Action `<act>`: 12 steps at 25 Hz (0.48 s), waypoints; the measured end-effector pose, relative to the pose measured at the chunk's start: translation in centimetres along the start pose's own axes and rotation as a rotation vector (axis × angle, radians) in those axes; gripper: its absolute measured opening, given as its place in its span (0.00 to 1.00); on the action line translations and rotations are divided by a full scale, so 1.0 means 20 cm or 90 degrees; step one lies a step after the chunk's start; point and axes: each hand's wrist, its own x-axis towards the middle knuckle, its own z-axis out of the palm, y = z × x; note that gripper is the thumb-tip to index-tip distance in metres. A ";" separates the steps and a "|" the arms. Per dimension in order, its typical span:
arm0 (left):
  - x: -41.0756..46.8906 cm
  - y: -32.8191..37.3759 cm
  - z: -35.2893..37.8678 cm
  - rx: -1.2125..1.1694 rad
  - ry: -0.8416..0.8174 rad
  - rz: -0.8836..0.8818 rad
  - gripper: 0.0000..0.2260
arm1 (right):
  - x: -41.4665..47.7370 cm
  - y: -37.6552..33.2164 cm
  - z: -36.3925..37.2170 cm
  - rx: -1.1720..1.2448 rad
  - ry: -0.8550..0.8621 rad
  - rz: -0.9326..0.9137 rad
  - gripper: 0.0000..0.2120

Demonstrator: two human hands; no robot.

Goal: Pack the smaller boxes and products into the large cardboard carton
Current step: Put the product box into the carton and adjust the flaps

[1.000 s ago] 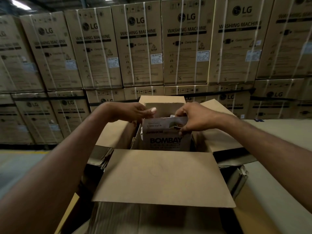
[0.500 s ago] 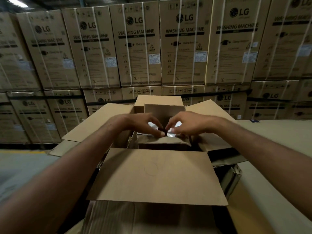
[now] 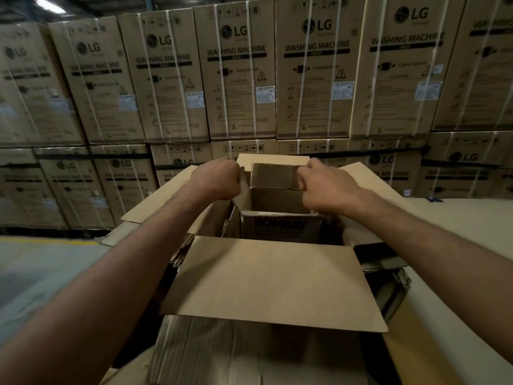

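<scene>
The large cardboard carton (image 3: pixel 272 284) stands open in front of me, its near flap folded toward me. Inside it sits a smaller brown box (image 3: pixel 280 229) printed "BOMBAY", open at the top with its rear flap (image 3: pixel 273 176) standing up. My left hand (image 3: pixel 219 180) is curled at the small box's left flap. My right hand (image 3: pixel 324 188) is curled at the right edge of the rear flap. Both hands are motion-blurred. The small box's contents are hidden in shadow.
Stacked LG washing machine cartons (image 3: pixel 238 79) form a wall behind. Flattened cardboard sheets (image 3: pixel 458 223) cover the surface to the right. Folded cardboard pieces (image 3: pixel 183 251) lie left of the carton. Grey floor with a yellow line (image 3: pixel 50 241) lies to the left.
The printed product that my hands held above the small box has gone down out of sight. My hands then parted and rose to the box's flaps.
</scene>
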 end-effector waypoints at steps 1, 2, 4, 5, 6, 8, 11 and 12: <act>-0.02 -0.02 0.02 0.054 -0.031 -0.014 0.14 | 0.00 0.04 -0.01 0.038 0.021 0.061 0.07; -0.03 -0.04 0.05 0.085 -0.060 -0.020 0.15 | -0.01 0.08 -0.01 0.084 0.028 0.124 0.07; -0.04 -0.05 0.08 0.044 -0.096 -0.024 0.15 | -0.02 0.14 0.00 0.140 0.015 0.207 0.08; -0.04 -0.05 0.08 0.002 -0.109 -0.031 0.16 | -0.02 0.16 0.02 0.137 0.001 0.217 0.09; -0.02 -0.05 0.08 -0.037 -0.115 -0.036 0.17 | -0.02 0.17 0.04 0.131 -0.012 0.216 0.10; 0.00 -0.03 0.07 -0.090 -0.111 -0.042 0.20 | -0.01 0.17 0.07 0.161 0.001 0.191 0.12; 0.03 0.00 0.09 -0.045 -0.117 -0.007 0.29 | 0.03 0.14 0.05 0.222 -0.005 0.131 0.18; 0.05 0.01 0.11 -0.038 -0.134 -0.001 0.31 | 0.04 0.13 0.03 0.239 -0.022 0.121 0.19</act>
